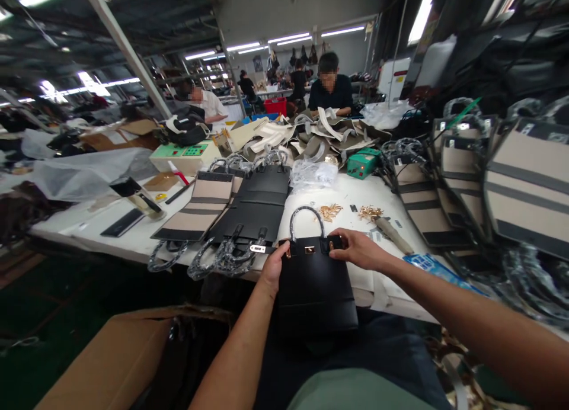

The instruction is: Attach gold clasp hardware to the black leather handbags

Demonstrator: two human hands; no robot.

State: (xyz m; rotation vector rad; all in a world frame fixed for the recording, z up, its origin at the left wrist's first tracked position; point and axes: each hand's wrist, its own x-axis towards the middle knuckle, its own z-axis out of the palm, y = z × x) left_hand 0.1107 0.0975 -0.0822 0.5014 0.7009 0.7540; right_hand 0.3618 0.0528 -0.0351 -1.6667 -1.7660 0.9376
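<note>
A black handbag (315, 291) with a plastic-wrapped top handle (307, 211) stands at the table's front edge, close to my body. Near its top sits a gold clasp (310, 250). My left hand (276, 264) grips the bag's upper left corner, thumb by a gold fitting. A dark strap with a silver metal plate (258, 249) sticks out leftward from that corner. At the upper right corner, my right hand (351, 248) pinches the bag beside another gold fitting (331, 245). The fingers behind the bag are hidden.
Black bag panels (258, 199) with wrapped handles lie left; beige-lined bag pieces (528, 179) stack right. Gold hardware piles (371, 211), a green box (363, 163) and a blue packet (438, 272) are on the table. A cardboard box (111, 362) stands below left. A person (331, 93) sits opposite.
</note>
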